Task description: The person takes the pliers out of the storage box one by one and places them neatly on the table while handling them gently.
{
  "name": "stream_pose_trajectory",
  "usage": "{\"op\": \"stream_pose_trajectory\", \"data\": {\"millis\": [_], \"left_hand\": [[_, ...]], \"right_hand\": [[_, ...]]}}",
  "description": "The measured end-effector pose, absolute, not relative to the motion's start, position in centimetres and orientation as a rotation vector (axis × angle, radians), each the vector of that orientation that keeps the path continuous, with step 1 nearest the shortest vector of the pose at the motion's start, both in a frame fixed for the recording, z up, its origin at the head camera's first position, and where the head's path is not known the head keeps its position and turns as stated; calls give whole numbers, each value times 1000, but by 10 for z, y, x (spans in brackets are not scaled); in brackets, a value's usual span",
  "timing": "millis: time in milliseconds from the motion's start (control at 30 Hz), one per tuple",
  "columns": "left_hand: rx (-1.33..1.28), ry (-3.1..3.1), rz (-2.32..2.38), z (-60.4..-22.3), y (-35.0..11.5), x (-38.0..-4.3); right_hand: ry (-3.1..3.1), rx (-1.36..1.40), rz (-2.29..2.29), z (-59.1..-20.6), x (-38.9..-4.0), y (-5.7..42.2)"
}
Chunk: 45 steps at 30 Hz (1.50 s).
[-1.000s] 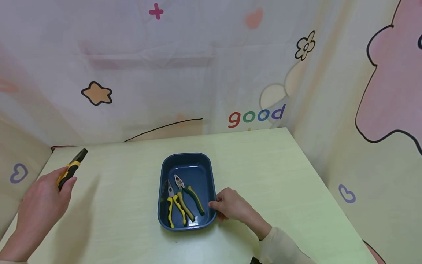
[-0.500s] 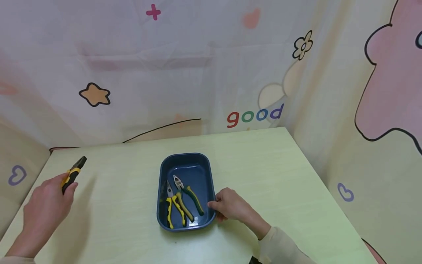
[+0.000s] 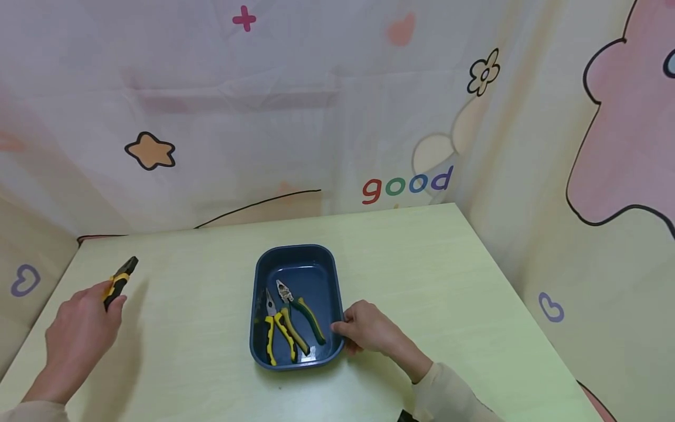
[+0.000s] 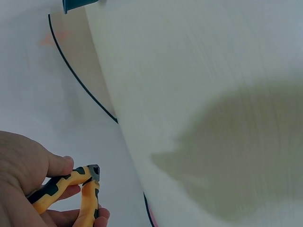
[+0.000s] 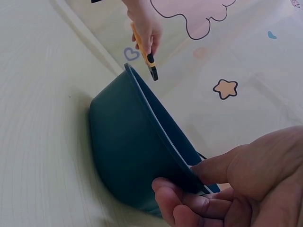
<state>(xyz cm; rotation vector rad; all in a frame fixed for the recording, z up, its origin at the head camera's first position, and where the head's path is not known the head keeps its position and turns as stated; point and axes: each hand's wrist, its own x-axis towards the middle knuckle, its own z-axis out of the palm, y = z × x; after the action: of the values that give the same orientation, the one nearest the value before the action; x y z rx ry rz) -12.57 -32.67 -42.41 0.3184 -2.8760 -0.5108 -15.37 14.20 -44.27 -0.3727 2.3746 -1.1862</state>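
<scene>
My left hand grips a pair of pliers with yellow and black handles, held above the left side of the table. In the left wrist view the fingers curl round the pliers' handles, which stand spread apart. My right hand pinches the right rim of a blue rectangular tray, thumb inside and fingers outside. Inside the tray lie yellow-and-black long-nose pliers and, leaning beside them, green-handled combination pliers. The right wrist view shows the tray's outer wall, with the inside hidden.
A pale wood-look table carries the tray near its middle. Printed curtain cloth hangs along the back edge, and more cloth closes off the right side. A small black object shows at the bottom edge.
My left hand has come down and slightly toward me, still holding the pliers. The right hand keeps its pinch on the tray's rim, and the tray stays in place.
</scene>
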Motion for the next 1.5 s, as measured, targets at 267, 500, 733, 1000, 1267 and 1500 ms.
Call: {"op": "stream_pose_trajectory", "data": {"millis": [267, 500, 733, 1000, 1267, 1500], "left_hand": [[343, -2879, -491, -434, -333, -130], [365, -2901, -486, -438, -338, -137], [398, -2914, -504, -442, -341, -143], [427, -2940, -505, -443, -344, -146], [439, -2939, -506, -450, -347, -147], [449, -2944, -505, -459, -354, -147]], "right_hand": [[2368, -340, -1167, -441, -153, 141], [2371, -326, -1160, -440, -153, 141], [2380, -333, -1152, -441, -154, 142], [2388, -332, -1143, -440, -152, 141], [2385, -330, -1139, -440, -152, 142], [2377, -350, -1150, -441, -153, 142]]}}
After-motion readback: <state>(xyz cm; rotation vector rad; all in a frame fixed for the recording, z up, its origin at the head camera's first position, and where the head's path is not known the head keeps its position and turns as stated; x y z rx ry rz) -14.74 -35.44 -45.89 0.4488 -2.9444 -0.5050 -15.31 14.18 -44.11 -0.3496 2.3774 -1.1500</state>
